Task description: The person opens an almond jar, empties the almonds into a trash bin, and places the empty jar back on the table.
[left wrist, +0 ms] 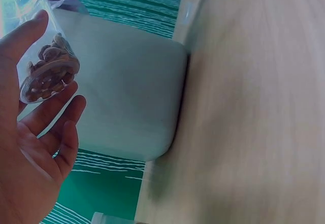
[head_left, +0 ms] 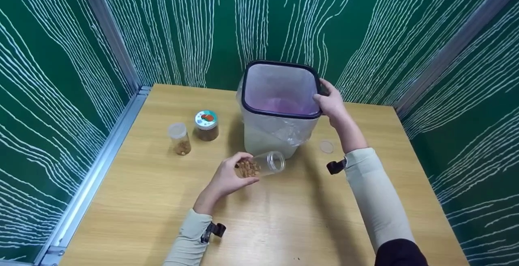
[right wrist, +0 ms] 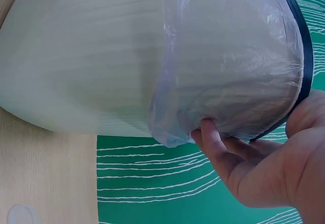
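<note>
A clear jar [head_left: 264, 164] with brown nuts [head_left: 247, 168] gathered at its base lies tilted in my left hand [head_left: 224, 180]. Its uncapped mouth points right, in front of the bin. In the left wrist view, thumb and fingers hold the jar [left wrist: 43, 51] near its bottom end. My right hand [head_left: 332, 103] grips the right side of the dark rim [head_left: 279, 115] of a pale trash bin [head_left: 267, 138], thumb over the rim. A clear liner bag [right wrist: 228, 46] folds down over the bin's outside, and the right fingers [right wrist: 216, 142] press against it.
Left of the bin stand a capped clear jar [head_left: 179, 139] with brown contents and a shorter jar [head_left: 206, 125] with a coloured lid. A clear round lid [head_left: 326, 146] lies on the wooden table [head_left: 134, 201] to the right. Green patterned walls [head_left: 223, 22] enclose the table.
</note>
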Available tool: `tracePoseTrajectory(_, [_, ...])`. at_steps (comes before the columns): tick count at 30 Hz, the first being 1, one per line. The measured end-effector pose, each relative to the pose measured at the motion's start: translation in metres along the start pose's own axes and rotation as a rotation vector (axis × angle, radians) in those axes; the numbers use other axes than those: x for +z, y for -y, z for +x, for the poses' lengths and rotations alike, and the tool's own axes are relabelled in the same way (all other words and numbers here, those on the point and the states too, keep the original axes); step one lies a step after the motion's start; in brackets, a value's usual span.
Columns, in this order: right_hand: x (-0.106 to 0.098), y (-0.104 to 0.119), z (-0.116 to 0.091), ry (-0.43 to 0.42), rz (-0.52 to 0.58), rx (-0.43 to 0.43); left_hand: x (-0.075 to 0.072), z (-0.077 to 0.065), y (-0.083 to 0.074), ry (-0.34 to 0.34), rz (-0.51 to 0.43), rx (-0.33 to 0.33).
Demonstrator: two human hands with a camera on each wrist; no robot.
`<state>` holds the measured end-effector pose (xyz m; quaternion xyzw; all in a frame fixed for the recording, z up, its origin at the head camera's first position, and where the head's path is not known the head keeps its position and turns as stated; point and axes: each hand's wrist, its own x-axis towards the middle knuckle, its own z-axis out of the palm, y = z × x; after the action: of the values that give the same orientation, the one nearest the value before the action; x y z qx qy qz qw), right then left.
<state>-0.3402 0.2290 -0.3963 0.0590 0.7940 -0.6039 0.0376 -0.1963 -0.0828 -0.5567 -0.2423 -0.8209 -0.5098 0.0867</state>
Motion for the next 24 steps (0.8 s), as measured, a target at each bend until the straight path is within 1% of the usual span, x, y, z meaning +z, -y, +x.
tracePoseTrajectory(3, [0.0, -0.001, -0.001, -0.001, -0.003, 0.008, -0.007, 0.004, -0.002, 0.006, 0.003, -0.003])
tracePoseTrajectory(6, [0.0, -0.001, -0.001, -0.001, 0.004, 0.007, -0.017, 0.011, -0.006, 0.004, -0.004, 0.024])
tracePoseTrajectory(10, [0.0, 0.0, -0.001, -0.003, 0.014, -0.002, -0.035, 0.023, -0.013, -0.017, -0.034, 0.075])
tracePoseTrajectory(13, [0.001, -0.001, -0.001, -0.009, 0.019, -0.006, -0.051, 0.031, -0.019, -0.038, -0.037, 0.093])
tracePoseTrajectory(16, [0.001, -0.001, -0.001, -0.012, 0.023, -0.007, -0.065, 0.038, -0.025, -0.049, -0.009, 0.087])
tracePoseTrajectory(19, [0.001, -0.002, -0.001, -0.01, 0.024, -0.008, -0.078, 0.044, -0.032, -0.043, 0.024, 0.076])
tracePoseTrajectory(22, [0.001, -0.001, -0.001, -0.004, 0.027, -0.012, -0.088, 0.049, -0.038, -0.026, 0.046, 0.059])
tracePoseTrajectory(24, [0.001, -0.001, -0.001, -0.001, 0.031, -0.015, -0.093, 0.052, -0.041, -0.018, 0.055, 0.062])
